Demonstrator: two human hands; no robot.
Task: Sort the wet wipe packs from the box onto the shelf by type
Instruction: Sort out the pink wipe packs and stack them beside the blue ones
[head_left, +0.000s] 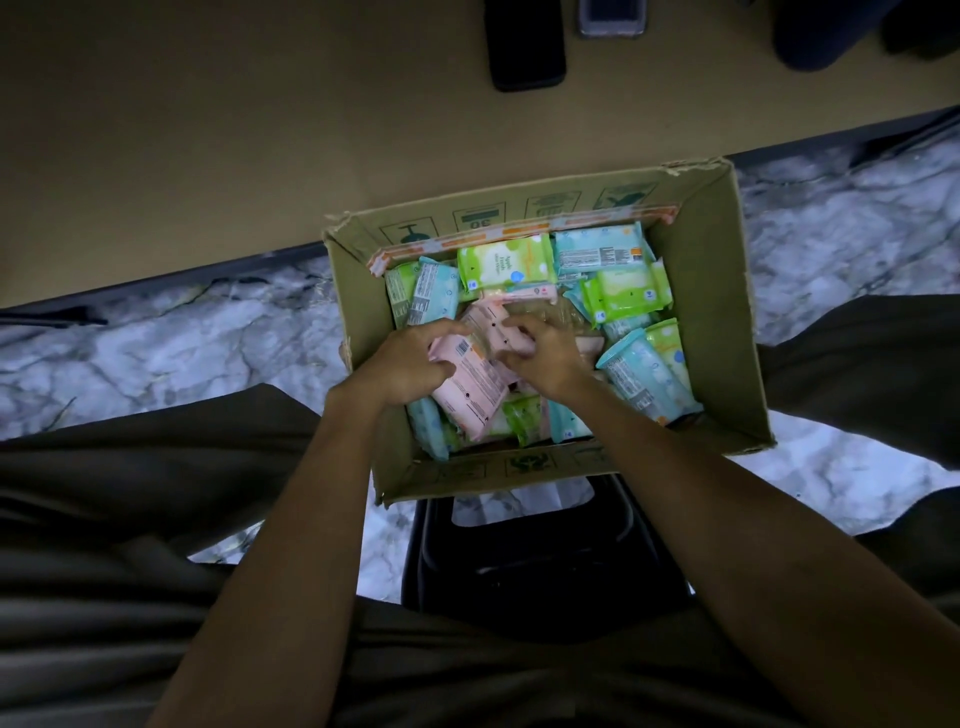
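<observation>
From the head view, a tan matte desk (208, 156) is running across the top above a white marbled floor (156, 353), with a black phone (524, 47) lying on it. An open brown cardboard box (722, 322) is sitting on a black plastic stool (545, 561). Inside, the left hand (402, 366) and right hand (540, 356) are each grasping the pink crinkly wet wipe pack (470, 384), lying between both grips, among green glossy packs (504, 265) and pale blue packs (644, 379).

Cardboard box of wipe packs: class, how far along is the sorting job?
Done: nothing visible; no packs lie on the tan shelf surface. In hand: both hands, left and right, grip pink wipe packs inside the brown cardboard box. Left: green packs and blue packs fill the box.
</observation>
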